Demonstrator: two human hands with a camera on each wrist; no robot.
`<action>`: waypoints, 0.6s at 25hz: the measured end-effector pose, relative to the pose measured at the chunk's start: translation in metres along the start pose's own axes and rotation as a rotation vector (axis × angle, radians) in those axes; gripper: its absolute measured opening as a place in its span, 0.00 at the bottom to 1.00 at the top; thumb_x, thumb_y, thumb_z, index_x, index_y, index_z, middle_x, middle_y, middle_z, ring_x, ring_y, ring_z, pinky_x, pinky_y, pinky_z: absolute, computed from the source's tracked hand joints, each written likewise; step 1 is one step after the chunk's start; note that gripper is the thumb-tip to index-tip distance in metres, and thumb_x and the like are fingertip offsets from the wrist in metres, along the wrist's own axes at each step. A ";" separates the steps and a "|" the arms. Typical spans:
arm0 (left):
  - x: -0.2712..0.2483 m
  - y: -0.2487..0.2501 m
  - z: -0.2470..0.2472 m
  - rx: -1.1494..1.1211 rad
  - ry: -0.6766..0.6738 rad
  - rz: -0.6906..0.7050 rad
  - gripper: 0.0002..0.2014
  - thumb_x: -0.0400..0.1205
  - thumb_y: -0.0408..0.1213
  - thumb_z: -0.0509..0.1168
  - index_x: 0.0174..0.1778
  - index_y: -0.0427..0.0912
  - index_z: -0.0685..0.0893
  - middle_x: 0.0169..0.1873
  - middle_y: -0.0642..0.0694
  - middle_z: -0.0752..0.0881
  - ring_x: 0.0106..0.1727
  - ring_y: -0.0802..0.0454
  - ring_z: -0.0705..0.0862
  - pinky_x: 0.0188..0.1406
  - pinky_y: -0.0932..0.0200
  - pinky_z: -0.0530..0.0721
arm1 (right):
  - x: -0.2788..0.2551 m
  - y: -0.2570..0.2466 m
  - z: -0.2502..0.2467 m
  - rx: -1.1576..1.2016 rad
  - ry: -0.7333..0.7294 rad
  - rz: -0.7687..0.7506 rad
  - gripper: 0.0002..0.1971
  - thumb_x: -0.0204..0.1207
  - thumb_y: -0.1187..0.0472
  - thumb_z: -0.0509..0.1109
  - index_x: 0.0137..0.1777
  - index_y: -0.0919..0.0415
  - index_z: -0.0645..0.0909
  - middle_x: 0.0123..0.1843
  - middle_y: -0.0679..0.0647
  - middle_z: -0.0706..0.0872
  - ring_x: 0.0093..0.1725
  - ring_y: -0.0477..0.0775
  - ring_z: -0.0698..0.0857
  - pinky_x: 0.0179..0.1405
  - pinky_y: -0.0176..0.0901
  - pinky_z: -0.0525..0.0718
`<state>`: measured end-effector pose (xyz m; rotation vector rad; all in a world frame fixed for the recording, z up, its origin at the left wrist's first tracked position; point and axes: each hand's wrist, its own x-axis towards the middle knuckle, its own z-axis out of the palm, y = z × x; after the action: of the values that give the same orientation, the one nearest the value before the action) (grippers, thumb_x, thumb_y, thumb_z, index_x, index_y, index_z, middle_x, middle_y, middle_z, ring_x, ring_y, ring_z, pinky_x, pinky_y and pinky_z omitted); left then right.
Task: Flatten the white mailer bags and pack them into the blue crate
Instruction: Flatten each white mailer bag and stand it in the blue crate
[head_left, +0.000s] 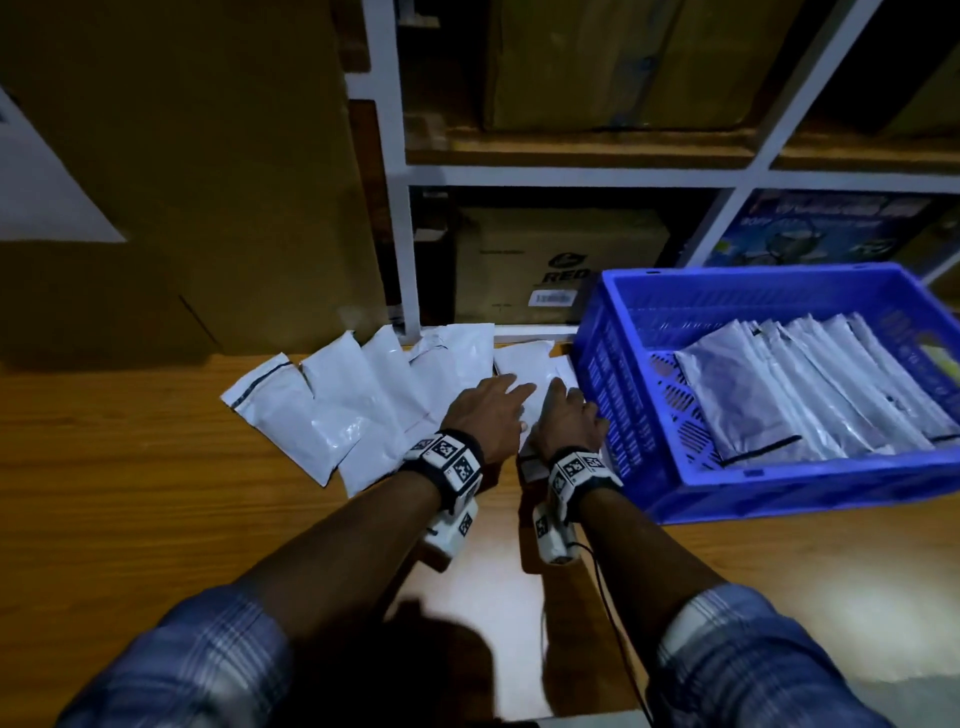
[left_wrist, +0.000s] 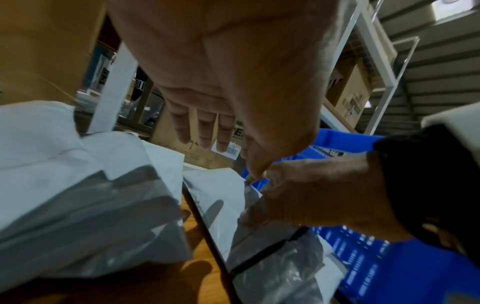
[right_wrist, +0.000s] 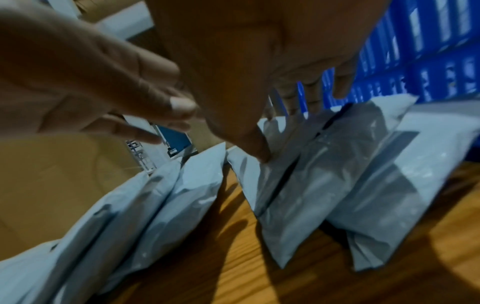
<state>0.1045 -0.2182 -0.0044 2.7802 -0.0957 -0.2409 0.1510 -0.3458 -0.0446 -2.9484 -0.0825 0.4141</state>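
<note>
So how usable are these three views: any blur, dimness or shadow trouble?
Head view: dim, corners dark, shelf lines bowed, both hands' shadows falling on the table. Left wrist view: sharp nearby. Right wrist view: motion-blurred, mailer bags smeared.

Dim, shadowy — blurred, warped edges

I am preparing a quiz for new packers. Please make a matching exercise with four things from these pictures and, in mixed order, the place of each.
Things:
1. blue crate
2. left hand
3. cardboard box marked RED
4. packed mailer bags

Places:
A. inside the crate
B. on the low shelf behind the table
C. on the table's right side
D. flat on a mailer bag beside the crate

Pairs: 1-C, 2-D, 3-B, 4-A
</note>
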 end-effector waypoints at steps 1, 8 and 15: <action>0.008 0.002 0.001 0.006 -0.005 -0.005 0.30 0.87 0.45 0.62 0.86 0.53 0.63 0.86 0.46 0.61 0.84 0.45 0.62 0.80 0.48 0.64 | 0.005 0.001 0.002 0.004 0.013 0.005 0.43 0.73 0.55 0.73 0.84 0.54 0.53 0.79 0.63 0.66 0.77 0.70 0.67 0.73 0.67 0.64; 0.018 0.005 0.000 0.089 0.001 0.059 0.35 0.83 0.39 0.68 0.85 0.55 0.62 0.86 0.45 0.59 0.84 0.43 0.60 0.78 0.47 0.68 | 0.000 0.010 -0.002 0.368 0.136 0.057 0.41 0.70 0.64 0.76 0.82 0.56 0.62 0.71 0.64 0.78 0.70 0.67 0.78 0.68 0.57 0.78; -0.017 0.005 -0.015 0.445 0.036 0.243 0.48 0.77 0.43 0.74 0.88 0.59 0.51 0.88 0.46 0.40 0.88 0.45 0.38 0.85 0.42 0.37 | -0.090 0.013 -0.004 0.361 0.210 -0.112 0.30 0.69 0.41 0.73 0.69 0.52 0.81 0.59 0.59 0.83 0.58 0.63 0.83 0.55 0.57 0.85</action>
<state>0.0902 -0.2163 0.0137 3.1681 -0.5338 -0.1168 0.0658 -0.3658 -0.0185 -2.5968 -0.1304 0.0888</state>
